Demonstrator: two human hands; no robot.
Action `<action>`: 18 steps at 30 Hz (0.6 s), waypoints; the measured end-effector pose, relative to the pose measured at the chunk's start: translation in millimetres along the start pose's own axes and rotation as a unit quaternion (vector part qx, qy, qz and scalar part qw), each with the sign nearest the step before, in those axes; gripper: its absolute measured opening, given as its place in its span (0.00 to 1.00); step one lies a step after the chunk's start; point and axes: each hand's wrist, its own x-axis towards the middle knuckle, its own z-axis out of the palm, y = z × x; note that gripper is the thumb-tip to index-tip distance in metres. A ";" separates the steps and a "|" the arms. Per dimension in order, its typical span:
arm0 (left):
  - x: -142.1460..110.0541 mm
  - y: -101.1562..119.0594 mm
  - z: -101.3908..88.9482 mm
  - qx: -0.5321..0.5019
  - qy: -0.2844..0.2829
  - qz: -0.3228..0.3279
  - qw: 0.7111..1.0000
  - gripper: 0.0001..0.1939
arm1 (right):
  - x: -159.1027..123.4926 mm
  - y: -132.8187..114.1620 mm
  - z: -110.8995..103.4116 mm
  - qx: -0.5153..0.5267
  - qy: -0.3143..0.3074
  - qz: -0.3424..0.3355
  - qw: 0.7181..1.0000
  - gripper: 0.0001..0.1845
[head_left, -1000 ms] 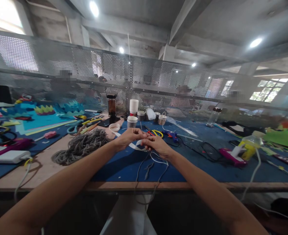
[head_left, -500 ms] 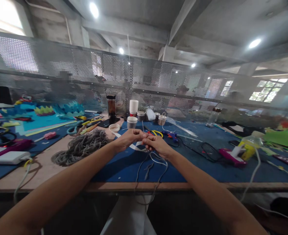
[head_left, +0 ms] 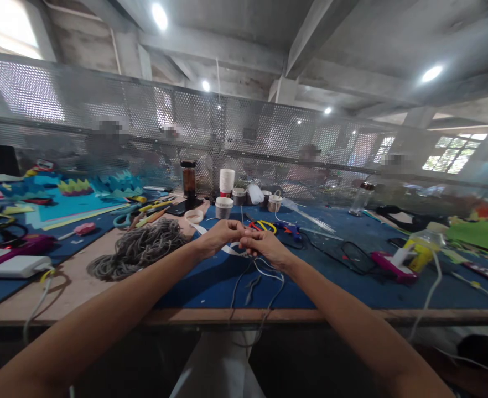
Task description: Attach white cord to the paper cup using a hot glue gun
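My left hand (head_left: pixel 222 233) is closed in a pinch, its fingertips meeting those of my right hand (head_left: pixel 265 247) above the blue mat (head_left: pixel 186 293). Thin grey cords (head_left: pixel 232 293) trail down from beneath my pinched right fingers and loop over the table's front edge. What lies between the left fingertips is too small to make out. A white strip (head_left: pixel 228 250), partly hidden by the hands, curls on the mat behind them. To the left sits a heap of grey cord (head_left: pixel 146 249).
Behind the hands stand a stack of paper cups (head_left: pixel 227 179), a lidded cup (head_left: pixel 224 208) and a dark jar (head_left: pixel 188 179). Yellow-handled pliers (head_left: pixel 268 225) and a blue glue gun (head_left: pixel 292 231) lie beyond my right hand. A magenta power strip (head_left: pixel 393 268) is at right.
Both hands stay pinched together in nearly the same place. The left fingers have shifted slightly, and the white strip behind them shows a little differently.
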 end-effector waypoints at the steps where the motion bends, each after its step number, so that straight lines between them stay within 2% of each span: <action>1: -0.4 0.8 0.3 -0.001 0.002 -0.004 1.000 0.13 | 0.1 0.0 -0.2 0.005 0.001 0.002 1.000 0.20; 6: -3.4 8.2 2.1 -0.010 -0.005 -0.031 0.999 0.13 | 1.3 1.7 -3.7 0.035 0.006 0.017 0.999 0.22; 18: -1.4 7.6 -0.3 0.031 -0.012 0.008 0.999 0.14 | -2.5 -3.5 -1.2 0.032 -0.024 0.012 0.999 0.23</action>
